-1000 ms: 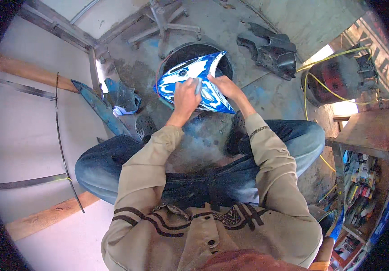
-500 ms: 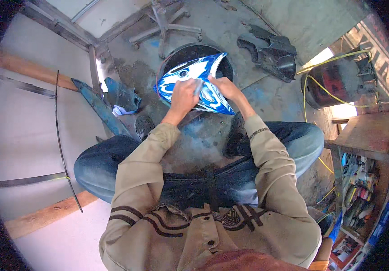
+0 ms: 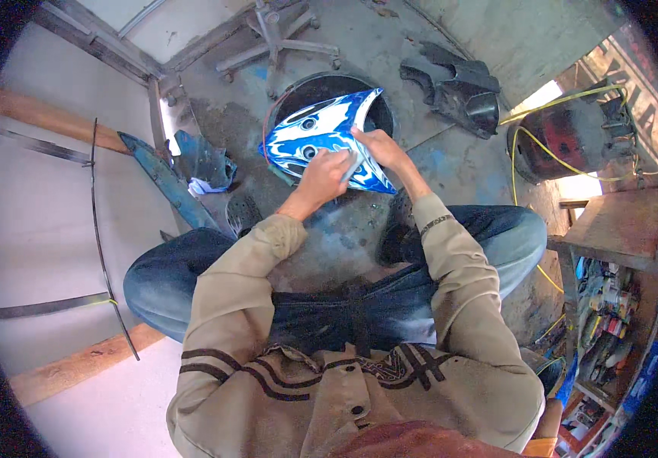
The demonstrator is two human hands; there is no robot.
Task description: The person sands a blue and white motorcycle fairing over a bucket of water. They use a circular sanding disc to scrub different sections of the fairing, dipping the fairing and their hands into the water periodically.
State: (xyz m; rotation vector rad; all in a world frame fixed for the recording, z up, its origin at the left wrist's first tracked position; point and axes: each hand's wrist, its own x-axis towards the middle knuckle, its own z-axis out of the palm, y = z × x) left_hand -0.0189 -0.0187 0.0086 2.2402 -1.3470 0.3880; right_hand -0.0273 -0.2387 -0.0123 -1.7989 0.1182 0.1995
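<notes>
Looking down through the head camera, I have the blue-and-white panel (image 3: 330, 139) lying across the round black tub (image 3: 378, 114) on the floor (image 3: 329, 237), its pointed end toward the left and its near corner reaching out past the tub's rim. Two round holes show in its upper face.

My left hand (image 3: 325, 182) is over the panel's near side, fingers curled around a small grey pad (image 3: 353, 163); at this size I can't make out the pad's exact shape, but it appears to be against the painted surface. My right hand (image 3: 386, 151) grips the panel's right-hand edge, thumb on top, with the other fingers mostly out of my sight.

Beyond the tub I see a wheeled metal base (image 3: 274, 47), and to its right a black plastic cover (image 3: 459, 90) on the floor. Further right lies a dark red-and-black tank (image 3: 562, 141) with a yellow hose (image 3: 546, 150) looped over it. Nearer on that side is a wooden tabletop (image 3: 623, 217), with assorted items below it. On my left, a long blue piece (image 3: 162, 179) leans by the pale wall (image 3: 46, 206).
</notes>
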